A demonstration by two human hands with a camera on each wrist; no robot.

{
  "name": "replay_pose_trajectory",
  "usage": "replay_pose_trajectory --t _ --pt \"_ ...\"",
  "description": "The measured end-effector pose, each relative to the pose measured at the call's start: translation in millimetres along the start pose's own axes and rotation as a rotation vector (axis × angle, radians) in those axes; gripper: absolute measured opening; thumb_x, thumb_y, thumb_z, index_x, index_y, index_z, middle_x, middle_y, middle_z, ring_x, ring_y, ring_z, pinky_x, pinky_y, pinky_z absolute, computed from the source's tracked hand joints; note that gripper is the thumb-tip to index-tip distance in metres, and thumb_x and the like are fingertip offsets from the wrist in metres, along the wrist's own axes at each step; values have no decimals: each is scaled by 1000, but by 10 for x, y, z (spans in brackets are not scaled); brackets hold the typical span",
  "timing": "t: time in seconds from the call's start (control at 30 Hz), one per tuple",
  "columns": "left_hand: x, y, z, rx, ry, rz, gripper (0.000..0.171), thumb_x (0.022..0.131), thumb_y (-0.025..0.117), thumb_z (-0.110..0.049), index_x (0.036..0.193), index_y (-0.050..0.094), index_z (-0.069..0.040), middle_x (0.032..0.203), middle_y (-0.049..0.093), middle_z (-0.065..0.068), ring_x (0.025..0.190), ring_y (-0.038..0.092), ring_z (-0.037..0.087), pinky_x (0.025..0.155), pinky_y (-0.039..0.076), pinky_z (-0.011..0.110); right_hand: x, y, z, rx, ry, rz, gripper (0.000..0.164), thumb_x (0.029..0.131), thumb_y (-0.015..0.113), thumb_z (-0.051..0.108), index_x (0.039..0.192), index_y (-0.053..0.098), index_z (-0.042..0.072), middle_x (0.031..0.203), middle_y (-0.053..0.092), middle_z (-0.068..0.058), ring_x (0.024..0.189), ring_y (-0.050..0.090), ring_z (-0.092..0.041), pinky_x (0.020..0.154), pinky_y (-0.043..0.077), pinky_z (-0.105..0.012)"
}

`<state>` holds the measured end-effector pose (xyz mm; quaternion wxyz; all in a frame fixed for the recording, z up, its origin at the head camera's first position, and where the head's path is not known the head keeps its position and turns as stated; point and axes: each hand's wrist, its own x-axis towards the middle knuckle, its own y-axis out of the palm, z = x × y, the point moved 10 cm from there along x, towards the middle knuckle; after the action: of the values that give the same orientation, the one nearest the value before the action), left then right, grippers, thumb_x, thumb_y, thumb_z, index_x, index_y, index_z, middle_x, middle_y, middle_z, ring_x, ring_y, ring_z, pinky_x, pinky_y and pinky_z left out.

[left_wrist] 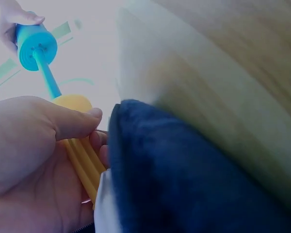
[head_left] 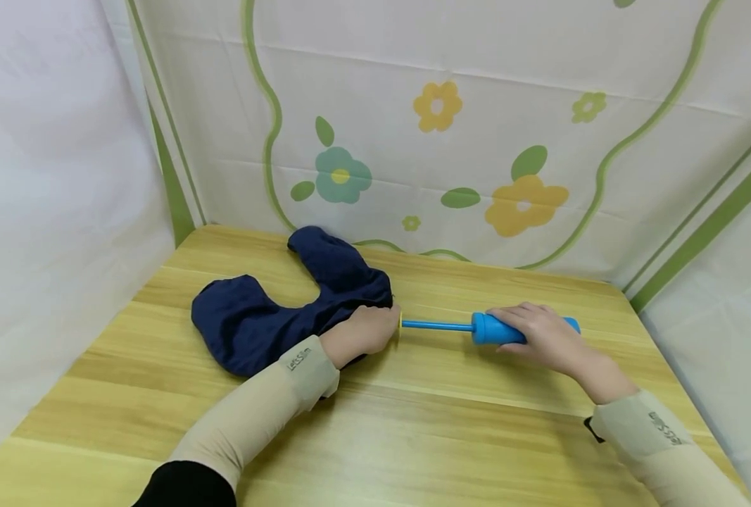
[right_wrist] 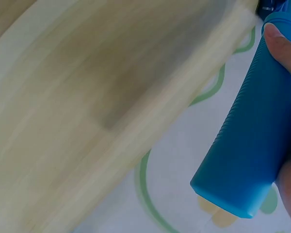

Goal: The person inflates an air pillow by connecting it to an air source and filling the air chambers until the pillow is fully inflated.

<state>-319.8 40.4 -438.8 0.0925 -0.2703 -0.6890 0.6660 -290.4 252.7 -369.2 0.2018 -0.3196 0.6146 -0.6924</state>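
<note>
A hand pump joins both hands, its thin blue rod (head_left: 438, 325) drawn out between them. My right hand (head_left: 543, 334) wraps around the blue barrel (right_wrist: 242, 131), thumb near its collar in the right wrist view. At the other end, my left hand (head_left: 365, 329) grips the pump's ribbed yellow end piece (left_wrist: 82, 162), thumb and fingertips closed about it. Beside that hand lies a navy U-shaped neck pillow (head_left: 248, 327). White material (left_wrist: 105, 204) shows at the pillow's edge, against the yellow piece, whose far tip is hidden there.
A wood-grain table (head_left: 413, 436) lies beneath the hands. Behind it hangs a white flowered curtain (head_left: 375, 84), with more white cloth (head_left: 52, 176) along the left and right sides.
</note>
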Motion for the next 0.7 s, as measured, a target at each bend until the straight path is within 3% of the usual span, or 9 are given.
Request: replay_pose_trajectory --t 0.3,0.57,0.7 --pt "22 -16 -20 16 -8 -13 18 109 49 -11 124 55 -2 96 62 7 71 56 20 66 46 34 -27 -65 -44 -28 -41 -46 66 80 90 21 137 63 3 124 70 -15 112 63 -40 90 47 -63" --pt "47 -29 6 16 -55 5 14 108 49 -11 118 55 -3 90 56 7 70 54 22 67 45 35 290 -88 237 -74 -113 -100 65 76 92 19 134 66 3 119 71 -15 109 63 -40 89 48 -61" --pt "59 -22 12 -8 -79 6 20 109 49 -11 125 54 -1 93 59 8 72 56 22 72 48 36 475 -48 401 -102 -176 -131 66 73 94 20 130 68 2 116 71 -14 105 64 -38 87 49 -59"
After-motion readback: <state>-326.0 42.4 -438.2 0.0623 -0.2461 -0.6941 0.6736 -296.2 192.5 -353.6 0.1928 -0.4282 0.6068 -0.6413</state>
